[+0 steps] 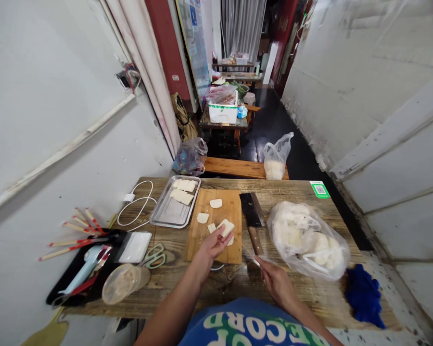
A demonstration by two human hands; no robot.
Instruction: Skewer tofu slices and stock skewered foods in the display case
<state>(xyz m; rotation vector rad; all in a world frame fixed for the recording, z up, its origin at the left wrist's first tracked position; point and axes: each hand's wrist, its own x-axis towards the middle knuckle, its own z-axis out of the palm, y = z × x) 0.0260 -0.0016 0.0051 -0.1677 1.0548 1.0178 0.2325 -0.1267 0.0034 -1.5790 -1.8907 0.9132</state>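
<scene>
My left hand (216, 244) is closed around a white slice (225, 228), which looks like steamed bun, just above the wooden cutting board (195, 246). More white slices (215, 203) lie on the board, one of them partly hidden by my fingers. My right hand (274, 278), below the cleaver handle, is closed in a pinch on what looks like a thin skewer (248, 252) pointing toward the board. Flat on the table beside the board rests a cleaver (252, 211). To the left, a metal tray (166, 211) holds two rows of white slices (182, 196).
A clear plastic bag of white food (308, 240) and a blue cloth-like bundle (364, 295) are on the right. At left are green-handled scissors (154, 257), a plastic tub (122, 283), a black holder (67, 283) with red-tipped sticks, and a white cable (139, 211).
</scene>
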